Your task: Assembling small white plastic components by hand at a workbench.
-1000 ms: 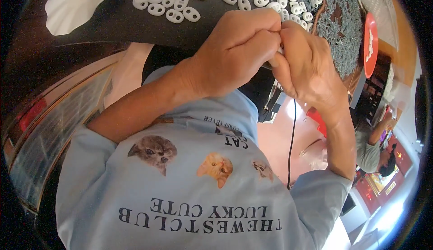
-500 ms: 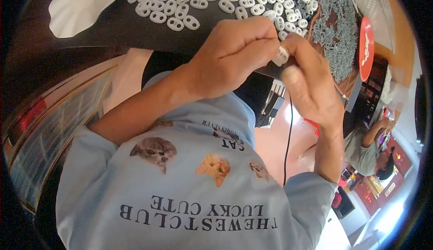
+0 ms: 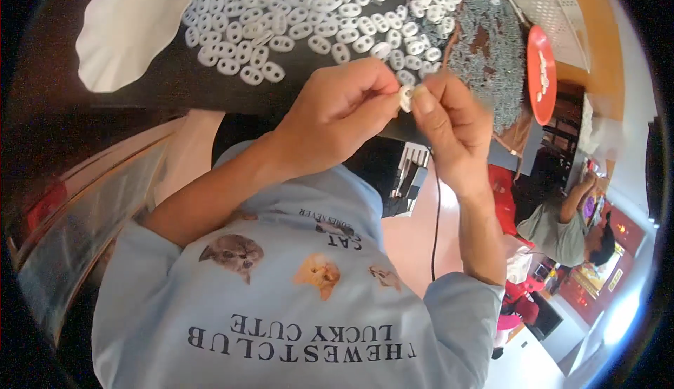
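A small white two-holed oval piece [image 3: 406,98], like a cord lock, is held up at the near edge of the dark table [image 3: 179,88]. My left hand [image 3: 337,114] pinches its left side, fingers curled in. From the other side my right hand [image 3: 453,126] presses thumb and fingers against it; those fingertips are slightly blurred. Whether anything sits inside the piece is hidden by the fingers. Just beyond my hands, many similar white cord locks [image 3: 298,32] lie scattered and heaped on the table.
Right of the white pieces spreads a heap of small grey, spring-like parts [image 3: 484,66]. An orange-red plate [image 3: 539,111] holding some white bits stands past it. A white scalloped dish [image 3: 133,27] is at far left. A black cable [image 3: 436,227] hangs below; another person [image 3: 558,231] sits at right.
My right thumb, held off the white piece before, now presses on it. Both hands have shifted slightly left in the picture, and the tabletop appears lower as the view tilted.
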`<state>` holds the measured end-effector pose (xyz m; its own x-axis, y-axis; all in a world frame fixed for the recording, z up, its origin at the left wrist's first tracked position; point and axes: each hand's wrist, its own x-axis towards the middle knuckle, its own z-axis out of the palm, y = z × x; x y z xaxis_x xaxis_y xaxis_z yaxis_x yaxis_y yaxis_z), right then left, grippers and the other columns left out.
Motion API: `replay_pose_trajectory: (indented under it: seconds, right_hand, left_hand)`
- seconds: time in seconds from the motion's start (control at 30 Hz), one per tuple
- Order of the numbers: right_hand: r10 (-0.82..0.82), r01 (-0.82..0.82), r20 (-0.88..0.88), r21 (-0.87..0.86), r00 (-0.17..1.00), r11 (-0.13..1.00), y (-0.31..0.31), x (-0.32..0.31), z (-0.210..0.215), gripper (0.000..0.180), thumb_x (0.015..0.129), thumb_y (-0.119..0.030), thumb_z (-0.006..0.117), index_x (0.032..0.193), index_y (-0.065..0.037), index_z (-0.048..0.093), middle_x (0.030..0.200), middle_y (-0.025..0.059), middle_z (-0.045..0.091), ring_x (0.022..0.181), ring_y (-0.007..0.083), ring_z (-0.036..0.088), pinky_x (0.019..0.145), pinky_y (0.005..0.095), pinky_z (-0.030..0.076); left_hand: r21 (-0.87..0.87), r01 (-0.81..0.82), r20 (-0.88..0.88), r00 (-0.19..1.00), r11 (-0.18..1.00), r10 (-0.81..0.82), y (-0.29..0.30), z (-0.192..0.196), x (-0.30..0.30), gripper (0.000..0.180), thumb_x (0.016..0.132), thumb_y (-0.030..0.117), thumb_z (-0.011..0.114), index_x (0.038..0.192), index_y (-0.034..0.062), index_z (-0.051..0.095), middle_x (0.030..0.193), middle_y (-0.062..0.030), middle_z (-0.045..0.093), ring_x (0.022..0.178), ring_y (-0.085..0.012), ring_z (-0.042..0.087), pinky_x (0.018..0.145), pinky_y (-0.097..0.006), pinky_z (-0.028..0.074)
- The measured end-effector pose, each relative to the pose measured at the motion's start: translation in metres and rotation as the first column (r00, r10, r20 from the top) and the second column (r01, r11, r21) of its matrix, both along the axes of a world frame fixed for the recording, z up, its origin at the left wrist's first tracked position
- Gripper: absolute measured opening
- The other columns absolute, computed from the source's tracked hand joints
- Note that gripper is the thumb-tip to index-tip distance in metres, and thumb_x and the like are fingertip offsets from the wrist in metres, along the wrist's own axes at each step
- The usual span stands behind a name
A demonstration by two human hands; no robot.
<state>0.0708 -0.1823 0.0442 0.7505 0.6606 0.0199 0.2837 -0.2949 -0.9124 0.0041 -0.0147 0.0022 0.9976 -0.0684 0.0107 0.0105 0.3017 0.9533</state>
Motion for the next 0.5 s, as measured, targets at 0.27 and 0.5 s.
replay_pose_trajectory:
  seconds: [0.27, 0.5]
  right_hand:
    - [-0.608, 0.673, 0.342, -0.106, 0.716, 0.732, -0.086, 0.086, 0.029, 0.025, 0.091, -0.027, 0.056, 0.089, -0.003, 0.062, 0.062, -0.0085, 0.043, 0.053, 0.0004, 0.033, 0.047, 0.0191, 0.025]
    - [-0.282, 0.688, 0.684, -0.438, 0.673, 0.579, -0.161, 0.164, 0.014, 0.049, 0.089, -0.037, 0.057, 0.063, 0.004, 0.055, 0.052, 0.0021, 0.046, 0.056, 0.0074, 0.044, 0.049, 0.0267, 0.034]
  left_hand:
    - [-0.065, -0.010, 0.060, 0.998, 0.998, 0.014, 0.001, -0.010, -0.002, 0.006, 0.087, 0.003, 0.051, 0.081, 0.0009, 0.052, 0.067, 0.0033, 0.047, 0.060, -0.0017, 0.040, 0.050, -0.019, 0.033]
    - [-0.013, -0.065, 0.042, 0.997, 0.998, 0.065, -0.002, -0.007, 0.000, 0.009, 0.086, 0.005, 0.056, 0.078, 0.0011, 0.052, 0.062, 0.0033, 0.047, 0.056, -0.0022, 0.039, 0.048, -0.020, 0.032]
